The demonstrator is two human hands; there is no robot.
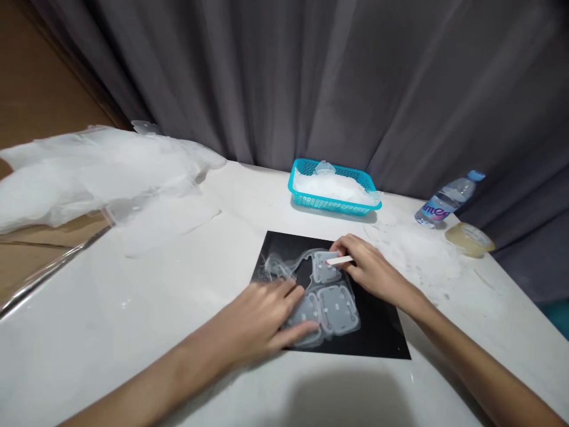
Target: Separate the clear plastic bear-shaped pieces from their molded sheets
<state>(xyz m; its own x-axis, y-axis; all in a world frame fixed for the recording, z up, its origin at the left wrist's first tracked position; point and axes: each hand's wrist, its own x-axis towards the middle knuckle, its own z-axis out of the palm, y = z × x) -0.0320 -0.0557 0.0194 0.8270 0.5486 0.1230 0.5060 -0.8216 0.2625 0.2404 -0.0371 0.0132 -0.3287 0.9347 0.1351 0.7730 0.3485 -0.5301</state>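
Note:
A translucent moulded plastic piece [338, 309] with rounded panels and small holes lies on a black mat [382, 332]. My left hand [267, 311] rests over its left part, fingers and thumb spread and pressing on the plastic. In my right hand [362, 264] a slim white stick-like tool [340, 260] is pinched, its reddish tip at the upper panel. I cannot make out exactly what kind of tool it is. Clear, loose plastic edging [280, 264] curls up at the piece's upper left, partly behind my left fingers.
Behind the mat stands a turquoise basket [335, 204] heaped with translucent plastic pieces. A water bottle [448, 200] and a roll of tape [470, 239] are at the right, near scattered plastic scraps [413, 252]. A big white plastic bag [102, 172] fills the left; grey curtains [275, 77] hang behind.

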